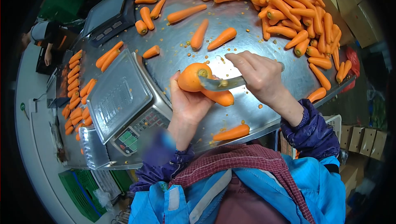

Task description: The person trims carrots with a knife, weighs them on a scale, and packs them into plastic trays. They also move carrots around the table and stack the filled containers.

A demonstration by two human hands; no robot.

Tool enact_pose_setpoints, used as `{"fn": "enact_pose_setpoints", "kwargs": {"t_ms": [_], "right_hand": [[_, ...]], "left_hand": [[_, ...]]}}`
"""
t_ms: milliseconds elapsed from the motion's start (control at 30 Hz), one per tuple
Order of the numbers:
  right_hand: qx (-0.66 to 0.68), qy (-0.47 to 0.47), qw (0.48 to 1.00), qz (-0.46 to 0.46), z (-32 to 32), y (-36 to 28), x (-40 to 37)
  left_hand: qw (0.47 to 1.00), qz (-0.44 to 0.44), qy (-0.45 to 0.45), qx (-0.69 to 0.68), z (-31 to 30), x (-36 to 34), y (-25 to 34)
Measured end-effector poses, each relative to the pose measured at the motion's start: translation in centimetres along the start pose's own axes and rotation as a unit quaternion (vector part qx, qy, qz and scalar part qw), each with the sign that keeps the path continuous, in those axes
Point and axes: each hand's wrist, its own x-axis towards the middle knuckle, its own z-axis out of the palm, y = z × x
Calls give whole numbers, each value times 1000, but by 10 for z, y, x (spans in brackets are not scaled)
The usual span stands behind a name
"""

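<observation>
My left hand (189,105) is wrapped round a thick orange carrot (191,78), its stem end facing up towards the camera. A second carrot (220,97) shows just below and right of it, beside my palm; whether my hand holds it too I cannot tell. My right hand (259,74) grips a knife (231,83) whose curved blade lies against the carrot's stem end, with a small trimmed piece on the blade. Beyond both hands, loose carrots (222,38) and small cut bits lie on the metal table (173,44).
A large heap of carrots (288,9) covers the table's back right. At left stand a scale (119,92), rows of carrots (74,75) and a second scale (108,15). Another person (48,38) is at the far left. Cardboard boxes (357,15) stand at right.
</observation>
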Motion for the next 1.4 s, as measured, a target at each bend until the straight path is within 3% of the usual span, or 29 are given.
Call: {"fn": "enact_pose_setpoints", "kwargs": {"t_ms": [233, 300, 367, 400, 467, 533, 600, 700, 733, 800, 833, 867, 900, 933, 1000, 1167, 1233, 1267, 1333, 1400], "right_hand": [[-22, -19, 999, -14, 13, -20, 16], [-45, -24, 999, -9, 16, -17, 13], [-127, -70, 985, 95, 29, 7, -3], [-82, -70, 981, 164, 35, 33, -15], [-14, -87, 964, 252, 17, 27, -12], [74, -104, 961, 244, 10, 0, -2], [113, -123, 957, 236, 19, -14, -4], [181, -160, 941, 235, 35, -22, -19], [208, -173, 930, 250, 37, -23, -24], [234, -193, 916, 263, 35, -25, -32], [249, -210, 899, 291, 34, -28, -35], [253, -214, 900, 284, 33, -32, -36], [256, -227, 885, 316, 32, -36, -35], [256, -239, 870, 347, 30, -39, -35], [260, -238, 872, 340, 34, -46, -38], [267, -245, 874, 322, 39, -64, -30], [271, -245, 879, 308, 40, -68, -26], [271, -246, 877, 312, 41, -69, -24], [272, -251, 876, 309, 44, -73, -21], [265, -270, 869, 319, 47, -78, -20]], "left_hand": [[999, -24, 32, 31, -5, -7, 3], [1000, 1, -12, 5, -11, -13, 5], [997, -33, -35, -57, -13, -20, 15], [989, -68, -59, -117, -13, -23, 21], [993, -4, -82, -88, -5, -29, 32], [994, 66, -76, 33, -3, -32, 47], [990, 100, -88, 54, -2, -38, 63], [955, 203, -79, 201, -5, -62, 102], [932, 222, -67, 279, -6, -73, 123], [772, 314, -11, 552, -3, -98, 161], [772, 321, -4, 549, -5, -103, 179], [561, 398, 48, 724, -8, -105, 196], [304, 439, 98, 840, -11, -105, 211], [305, 441, 105, 837, -16, -106, 224], [128, 289, 120, 941, -27, -104, 246], [143, 206, 111, 962, -54, -93, 269], [227, 141, 115, 957, -58, -97, 278], [232, 143, 121, 954, -65, -99, 289], [219, 266, 62, 937, -84, -110, 317], [216, 296, 88, 926, -75, -140, 328]]}}
